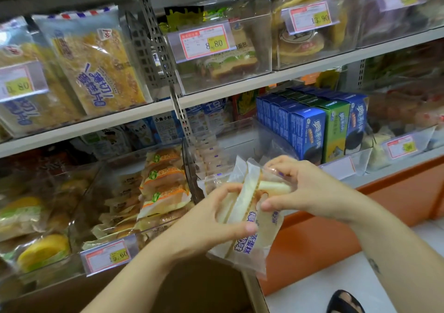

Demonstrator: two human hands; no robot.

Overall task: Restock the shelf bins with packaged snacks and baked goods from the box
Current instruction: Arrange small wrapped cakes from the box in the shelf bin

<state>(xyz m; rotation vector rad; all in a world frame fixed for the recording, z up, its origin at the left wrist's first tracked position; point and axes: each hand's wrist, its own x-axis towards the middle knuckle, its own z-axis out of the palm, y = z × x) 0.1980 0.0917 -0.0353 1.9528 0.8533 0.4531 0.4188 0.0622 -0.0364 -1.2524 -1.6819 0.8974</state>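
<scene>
Both my hands hold a small stack of clear-wrapped white bread packets (248, 219) with blue print, in front of the lower shelf. My left hand (211, 219) grips the stack from the left, thumb across its front. My right hand (305, 187) pinches the top packets from the right. Just behind the stack is a clear bin (216, 159) holding several similar packets in a row. The brown cardboard box (197, 288) lies below my forearms, its inside not visible.
Left of that bin, a clear bin (125, 207) holds orange-labelled buns above a price tag (108, 256). Blue and green cookie boxes (310, 130) stand to the right. Upper shelf bins hold sliced cake and bread bags. An orange shelf base (336, 228) and white floor are at right.
</scene>
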